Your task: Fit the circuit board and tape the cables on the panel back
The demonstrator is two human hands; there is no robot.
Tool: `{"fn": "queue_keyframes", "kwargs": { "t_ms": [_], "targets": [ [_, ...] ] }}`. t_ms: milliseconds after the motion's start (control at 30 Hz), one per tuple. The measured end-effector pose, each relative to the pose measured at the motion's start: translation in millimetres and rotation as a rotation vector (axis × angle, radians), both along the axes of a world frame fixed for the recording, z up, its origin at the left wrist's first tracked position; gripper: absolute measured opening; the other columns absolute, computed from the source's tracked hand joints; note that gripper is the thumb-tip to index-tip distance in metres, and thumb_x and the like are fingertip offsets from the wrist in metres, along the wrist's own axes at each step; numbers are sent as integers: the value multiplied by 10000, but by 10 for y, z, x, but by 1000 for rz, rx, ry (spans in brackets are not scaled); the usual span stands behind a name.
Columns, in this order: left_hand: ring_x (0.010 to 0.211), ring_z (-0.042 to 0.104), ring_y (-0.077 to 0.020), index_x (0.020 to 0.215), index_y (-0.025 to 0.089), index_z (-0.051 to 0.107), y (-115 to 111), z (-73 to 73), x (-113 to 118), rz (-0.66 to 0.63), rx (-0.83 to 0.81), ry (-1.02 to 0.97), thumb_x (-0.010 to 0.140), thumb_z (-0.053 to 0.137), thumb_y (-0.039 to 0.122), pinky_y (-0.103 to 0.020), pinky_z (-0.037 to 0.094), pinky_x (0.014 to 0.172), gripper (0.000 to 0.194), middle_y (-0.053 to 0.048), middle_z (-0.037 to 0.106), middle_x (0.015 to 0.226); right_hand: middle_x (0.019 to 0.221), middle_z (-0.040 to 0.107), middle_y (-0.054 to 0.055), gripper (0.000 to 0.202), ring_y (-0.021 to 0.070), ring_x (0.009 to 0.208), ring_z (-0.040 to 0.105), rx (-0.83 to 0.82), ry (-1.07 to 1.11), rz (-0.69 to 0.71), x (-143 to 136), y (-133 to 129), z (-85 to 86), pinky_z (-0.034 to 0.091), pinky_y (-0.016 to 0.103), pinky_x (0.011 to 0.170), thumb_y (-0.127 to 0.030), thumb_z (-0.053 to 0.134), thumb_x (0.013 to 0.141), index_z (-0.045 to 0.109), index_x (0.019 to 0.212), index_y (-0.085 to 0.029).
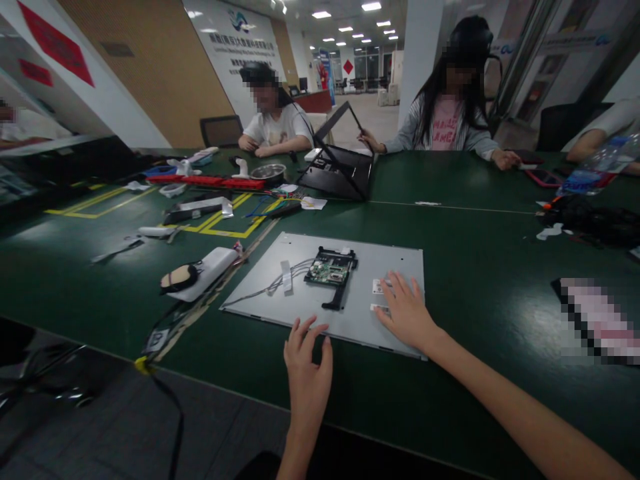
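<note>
A flat grey metal display panel [265, 267] lies on the green table with its back up. On its middle sits a green circuit board [330, 270] in a black plastic bracket [340, 293]. Grey cables [260, 291] run from the board to the panel's left corner, under a strip of silvery tape [287, 277]. My right hand [407, 310] rests over the panel's right part, fingers spread, beside two small white labels. My left hand [309, 360] is at the panel's front edge, its fingers apart and curved, holding nothing; whether it touches the edge I cannot tell.
A white power strip [210, 270] with a round black-and-beige item lies left of the panel. Beyond are a black frame [345, 170], a metal bowl [269, 173] and loose parts. Two people sit across the table [480, 267]. A bottle [600, 167] stands at right.
</note>
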State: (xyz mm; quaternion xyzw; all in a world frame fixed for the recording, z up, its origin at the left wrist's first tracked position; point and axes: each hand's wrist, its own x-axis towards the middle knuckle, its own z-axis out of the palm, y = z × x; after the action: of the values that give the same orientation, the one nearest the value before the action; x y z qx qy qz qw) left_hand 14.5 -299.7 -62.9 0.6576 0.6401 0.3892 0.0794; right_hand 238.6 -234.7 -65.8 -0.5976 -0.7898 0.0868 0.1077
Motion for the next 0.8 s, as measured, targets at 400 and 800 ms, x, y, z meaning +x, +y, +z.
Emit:
{"fn": "queue_keyframes", "kwargs": {
  "t_ms": [400, 800],
  "targets": [
    [1389, 363, -281, 1037, 237, 616, -5, -25, 0, -10, 28, 42, 917, 482, 242, -545, 331, 1113, 180, -80, 586, 1270, 1535, 338, 212, 630, 332, 1443, 237, 50, 32, 67, -196, 163, 38, 116, 501, 1179, -457, 396, 944, 428, 1421, -47],
    [1360, 397, -304, 1272, 174, 529, 976, 279, 110, -215, 28, 443, 853, 552, 225, -492, 357, 1107, 423, -131, 529, 1376, 1542, 342, 181, 515, 301, 1443, 252, 99, 134, 4, -394, 210, -100, 175, 475, 1167, -319, 387, 968, 435, 1430, -99]
  ]
}}
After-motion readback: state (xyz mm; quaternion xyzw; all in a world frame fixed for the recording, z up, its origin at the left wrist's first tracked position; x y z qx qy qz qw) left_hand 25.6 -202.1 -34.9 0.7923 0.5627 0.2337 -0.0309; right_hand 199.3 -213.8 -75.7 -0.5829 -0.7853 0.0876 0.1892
